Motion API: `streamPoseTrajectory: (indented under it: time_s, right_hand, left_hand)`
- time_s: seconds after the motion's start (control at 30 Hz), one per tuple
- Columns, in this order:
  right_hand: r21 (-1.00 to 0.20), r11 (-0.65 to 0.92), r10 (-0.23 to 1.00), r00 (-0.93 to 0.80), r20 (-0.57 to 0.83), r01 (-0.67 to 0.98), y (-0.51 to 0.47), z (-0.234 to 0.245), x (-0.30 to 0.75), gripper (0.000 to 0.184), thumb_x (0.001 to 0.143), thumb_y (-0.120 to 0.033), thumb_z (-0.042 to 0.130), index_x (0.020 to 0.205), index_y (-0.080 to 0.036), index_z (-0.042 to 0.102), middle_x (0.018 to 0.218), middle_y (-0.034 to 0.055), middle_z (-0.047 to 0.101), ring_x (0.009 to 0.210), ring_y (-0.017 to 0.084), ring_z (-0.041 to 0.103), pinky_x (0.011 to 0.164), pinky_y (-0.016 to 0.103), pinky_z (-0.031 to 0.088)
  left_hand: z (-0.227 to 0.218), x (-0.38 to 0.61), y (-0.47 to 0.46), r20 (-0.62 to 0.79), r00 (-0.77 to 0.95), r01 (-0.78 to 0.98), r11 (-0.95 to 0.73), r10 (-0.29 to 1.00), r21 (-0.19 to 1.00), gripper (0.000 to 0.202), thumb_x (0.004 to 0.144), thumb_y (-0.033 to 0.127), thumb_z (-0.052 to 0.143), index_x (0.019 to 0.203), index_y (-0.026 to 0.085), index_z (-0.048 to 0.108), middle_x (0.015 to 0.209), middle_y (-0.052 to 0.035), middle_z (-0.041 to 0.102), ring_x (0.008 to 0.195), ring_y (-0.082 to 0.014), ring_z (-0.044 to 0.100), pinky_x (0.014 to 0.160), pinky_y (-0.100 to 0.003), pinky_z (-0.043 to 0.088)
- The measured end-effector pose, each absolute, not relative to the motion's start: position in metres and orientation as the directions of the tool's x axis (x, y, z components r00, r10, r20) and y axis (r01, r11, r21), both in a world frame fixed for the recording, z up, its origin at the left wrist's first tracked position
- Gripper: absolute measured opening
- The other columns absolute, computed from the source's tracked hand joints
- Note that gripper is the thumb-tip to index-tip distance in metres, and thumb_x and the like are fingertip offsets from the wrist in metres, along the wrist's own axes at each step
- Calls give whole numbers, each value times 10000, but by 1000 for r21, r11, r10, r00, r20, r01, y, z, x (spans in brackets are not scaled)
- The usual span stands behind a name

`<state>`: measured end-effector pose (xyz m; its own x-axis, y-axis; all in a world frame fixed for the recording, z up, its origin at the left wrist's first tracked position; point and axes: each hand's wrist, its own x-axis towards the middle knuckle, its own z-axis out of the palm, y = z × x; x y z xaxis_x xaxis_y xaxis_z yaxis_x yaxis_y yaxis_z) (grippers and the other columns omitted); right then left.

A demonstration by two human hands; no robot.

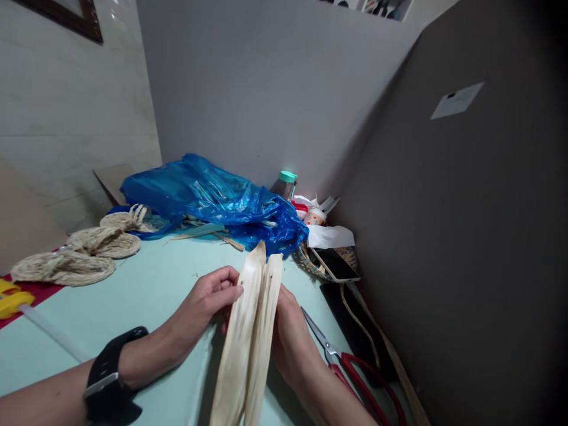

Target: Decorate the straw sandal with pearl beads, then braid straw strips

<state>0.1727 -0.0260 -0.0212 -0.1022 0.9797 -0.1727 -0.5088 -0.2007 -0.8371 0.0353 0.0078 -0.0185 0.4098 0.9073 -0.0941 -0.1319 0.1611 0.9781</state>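
A long, pale dried corn husk (pixel 237 337) stands lengthwise in front of me, with a deep crease or gap down its middle; whether it is one folded piece or two cannot be made out. My left hand (pixel 210 299) pinches its left edge near the top between thumb and fingers. On the other side, my right hand (pixel 293 334) grips the right edge, its fingertips hidden behind the husk. Scissors with red handles (pixel 331 349) lie just right of my right hand, blades pointing away from me.
A crumpled blue plastic bag (pixel 204 192) lies at the back, with loose husk strips by it. Woven slippers (pixel 66 266) and a yellow glue gun (pixel 14 299) are at left. At right, a phone (pixel 339 266) rests on a basket (pixel 308 265), near a green-lidded bottle (pixel 287 177) and the dark partition (pixel 444 236).
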Motion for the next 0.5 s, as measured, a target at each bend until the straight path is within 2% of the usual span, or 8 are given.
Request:
streamPoseTrajectory:
  time_s: [0.17, 0.23, 0.27, 0.33, 0.4, 0.5]
  right_hand:
    - [-703, -257, 955, -66, -288, -662, -21, -23, 179, 525, 824, -642, 547, 1020, -155, 560, 824, 133, 700, 708, 255, 684, 617, 381, 544]
    - [-728, -242, 957, -34, -287, -641, -22, -21, 181, 492, 799, -589, 634, 1024, -160, 551, 813, 96, 681, 642, 190, 647, 582, 323, 540]
    - [-749, -238, 960, -35, -277, -618, -22, -21, 182, 482, 773, -543, 697, 1026, -160, 549, 774, 54, 653, 563, 132, 586, 516, 256, 501]
    - [-781, -243, 965, -66, -252, -575, -24, -19, 183, 491, 721, -463, 784, 1025, -155, 553, 671, -38, 542, 439, 32, 377, 391, 139, 319]
    - [-804, -250, 967, -95, -238, -540, -26, -16, 185, 503, 710, -459, 800, 1029, -153, 559, 618, -88, 427, 425, 3, 215, 368, 122, 148]
    - [-877, -218, 975, -67, -210, -429, -31, -4, 191, 497, 764, -540, 733, 1057, -177, 561, 611, -99, 352, 445, 15, 149, 389, 146, 103]
  left_hand:
    - [-27, 32, 14, -89, 221, -89, 111, 971, 990, 226, 804, 421, 627, 857, 222, 537, 610, 45, 576, 474, -134, 520, 419, -230, 377]
    - [-28, 32, 16, -90, 188, -57, 103, 978, 993, 212, 806, 407, 613, 856, 225, 517, 607, 50, 567, 483, -138, 522, 425, -232, 389]
    - [-28, 32, 17, -91, 187, -60, 104, 978, 993, 194, 806, 386, 608, 858, 225, 513, 626, 48, 570, 509, -143, 538, 447, -237, 413]
    - [-27, 32, 17, -87, 201, -97, 108, 976, 989, 148, 804, 336, 594, 860, 224, 513, 690, 36, 587, 593, -157, 579, 526, -259, 471]
    - [-28, 31, 17, -79, 209, -137, 109, 975, 984, 111, 796, 303, 584, 838, 225, 517, 717, 33, 584, 642, -166, 589, 587, -279, 495]
    - [-33, 29, 15, -78, 200, -152, 110, 977, 982, 91, 776, 294, 590, 795, 223, 537, 665, 46, 556, 597, -160, 546, 561, -272, 460]
